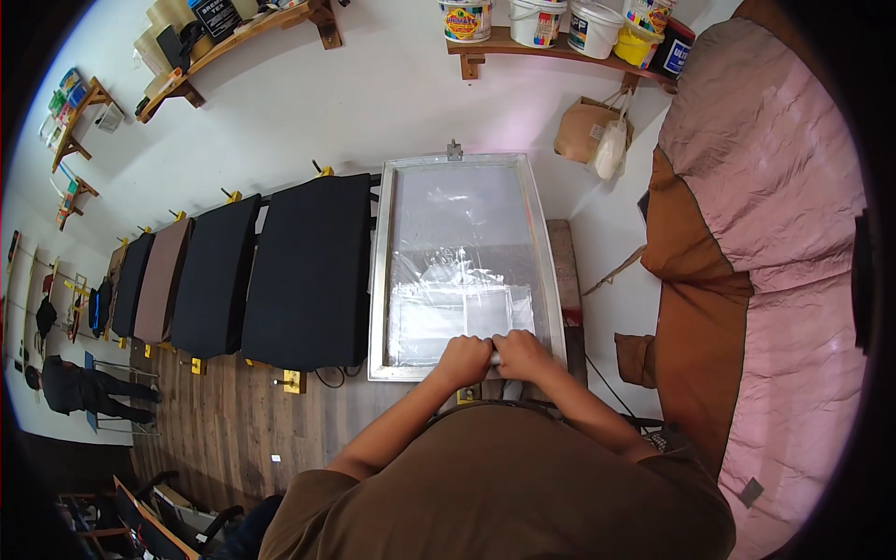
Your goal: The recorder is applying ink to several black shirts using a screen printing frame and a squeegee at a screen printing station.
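Both hands, left [464,357] and right [523,353], fingers curled shut on a squeegee [495,352] at the screen's [546,252] near edge; likely stiff, light, best gripped along its handle.

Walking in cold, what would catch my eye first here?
Most likely the big metal-framed printing screen at the centre, with the person's left hand and right hand side by side on a tool at its near edge. To its left runs a row of flat dark fabric-covered boards over a wooden floor. Plastic paint buckets line a wall shelf above, and a large pink and brown cloth fills the right side.
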`<state>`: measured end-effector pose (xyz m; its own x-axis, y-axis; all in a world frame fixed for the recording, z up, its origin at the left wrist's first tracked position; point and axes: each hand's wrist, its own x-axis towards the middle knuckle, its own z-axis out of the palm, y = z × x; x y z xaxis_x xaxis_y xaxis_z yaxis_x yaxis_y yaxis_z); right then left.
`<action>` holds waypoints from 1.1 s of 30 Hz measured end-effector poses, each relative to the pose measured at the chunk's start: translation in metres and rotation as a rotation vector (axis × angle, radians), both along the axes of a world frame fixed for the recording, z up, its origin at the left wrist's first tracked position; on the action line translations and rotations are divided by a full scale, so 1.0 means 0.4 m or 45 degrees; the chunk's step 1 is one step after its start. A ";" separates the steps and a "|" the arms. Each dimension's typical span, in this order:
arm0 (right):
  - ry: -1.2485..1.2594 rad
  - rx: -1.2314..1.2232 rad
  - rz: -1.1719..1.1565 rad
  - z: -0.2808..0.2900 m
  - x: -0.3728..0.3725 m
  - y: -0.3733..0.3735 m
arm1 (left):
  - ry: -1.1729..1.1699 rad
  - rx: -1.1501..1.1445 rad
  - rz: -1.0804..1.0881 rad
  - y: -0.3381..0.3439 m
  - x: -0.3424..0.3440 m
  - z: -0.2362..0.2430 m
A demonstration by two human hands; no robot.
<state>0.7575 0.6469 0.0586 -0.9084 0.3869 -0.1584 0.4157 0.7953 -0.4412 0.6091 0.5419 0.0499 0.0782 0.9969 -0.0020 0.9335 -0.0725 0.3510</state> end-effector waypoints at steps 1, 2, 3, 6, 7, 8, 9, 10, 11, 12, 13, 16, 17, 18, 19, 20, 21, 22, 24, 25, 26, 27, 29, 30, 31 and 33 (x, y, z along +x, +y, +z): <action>-0.003 0.014 -0.022 0.002 0.005 -0.009 | 0.004 0.001 0.003 -0.007 0.004 -0.006; 0.001 0.014 -0.019 0.005 0.011 -0.018 | -0.007 0.013 0.008 -0.013 0.008 -0.013; -0.014 0.036 -0.038 0.010 0.015 -0.027 | -0.017 0.024 0.011 -0.017 0.010 -0.013; -0.044 0.057 -0.047 0.023 0.022 -0.037 | -0.020 0.057 0.024 -0.027 0.023 -0.013; -0.064 0.059 -0.040 0.022 0.024 -0.040 | -0.015 0.053 0.024 -0.031 0.025 -0.011; -0.060 0.053 -0.038 0.014 0.026 -0.044 | -0.047 0.066 0.031 -0.037 0.027 -0.010; 0.016 0.083 -0.040 0.002 0.033 -0.050 | -0.081 0.080 0.035 -0.040 0.032 -0.011; 0.091 0.114 -0.042 -0.012 0.040 -0.057 | -0.080 0.075 0.035 -0.047 0.036 -0.015; 0.091 0.109 -0.041 -0.028 0.048 -0.070 | -0.080 0.113 0.035 -0.057 0.040 -0.020; 0.202 0.139 -0.043 -0.045 0.054 -0.078 | -0.078 0.156 0.038 -0.061 0.042 -0.024; 0.314 0.171 -0.048 -0.062 0.056 -0.080 | -0.075 0.158 0.040 -0.066 0.045 -0.028; 0.380 0.188 0.007 -0.102 0.070 -0.092 | -0.041 0.180 0.068 -0.086 0.062 -0.030; 0.376 0.190 0.003 -0.113 0.076 -0.094 | -0.049 0.238 0.051 -0.082 0.062 -0.029; 0.363 0.190 -0.011 -0.116 0.073 -0.094 | -0.052 0.298 0.035 -0.085 0.060 -0.031; 0.350 0.191 -0.029 -0.117 0.073 -0.098 | -0.043 0.319 0.041 -0.090 0.063 -0.037; 0.350 0.199 -0.038 -0.117 0.081 -0.103 | -0.043 0.326 0.031 -0.094 0.074 -0.040; 0.392 0.221 -0.037 -0.117 0.085 -0.105 | -0.016 0.329 0.039 -0.095 0.079 -0.043; 0.433 0.244 -0.039 -0.118 0.087 -0.108 | 0.009 0.333 0.044 -0.097 0.078 -0.044; 0.404 0.233 -0.059 -0.117 0.082 -0.104 | -0.010 0.304 0.015 -0.091 0.065 -0.048; 0.372 0.209 -0.064 -0.115 0.083 -0.106 | -0.032 0.264 0.003 -0.090 0.063 -0.051; 0.370 0.223 -0.078 -0.113 0.088 -0.114 | -0.034 0.275 -0.012 -0.096 0.065 -0.053; 0.382 0.224 -0.070 -0.110 0.091 -0.116 | -0.031 0.235 -0.022 -0.097 0.066 -0.048; 0.392 0.239 -0.067 -0.106 0.091 -0.117 | -0.029 0.209 -0.040 -0.095 0.063 -0.049; 0.396 0.213 -0.093 -0.105 0.089 -0.121 | -0.022 0.244 -0.040 -0.096 0.062 -0.054; 0.400 0.186 -0.117 -0.103 0.088 -0.124 | -0.014 0.279 -0.036 -0.100 0.060 -0.060; 0.405 0.177 -0.129 -0.095 0.090 -0.132 | -0.029 0.268 -0.031 -0.110 0.056 -0.066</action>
<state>0.7936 0.5942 0.0206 -0.8597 0.4756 0.1862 0.3550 0.8185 -0.4517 0.6314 0.4978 0.0236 0.1000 0.9729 0.2084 0.9226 -0.1691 0.3468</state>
